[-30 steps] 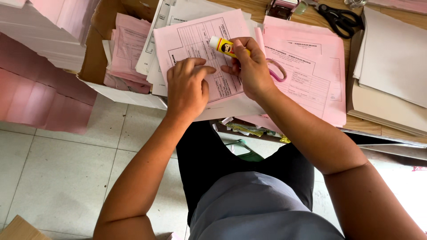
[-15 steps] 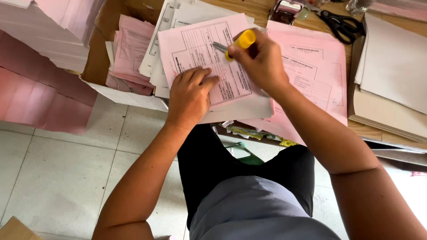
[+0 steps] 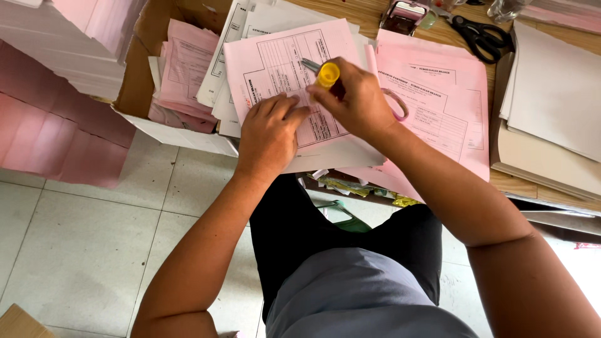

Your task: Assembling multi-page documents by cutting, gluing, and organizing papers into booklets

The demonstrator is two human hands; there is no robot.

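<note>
- The right hand [image 3: 360,103] is closed around a yellow-handled tool [image 3: 325,73] at upper centre; its tip could tear the pink form [image 3: 282,66].
- The left hand [image 3: 269,128], flat and open, presses that form; if it lifts, the sheet may slide on the desk [image 3: 369,12].

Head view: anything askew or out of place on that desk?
Yes. The papers lie fanned and crooked, overhanging the desk edge. Below it, scraps sit crumpled. The right hand holds a yellow tool.
</note>
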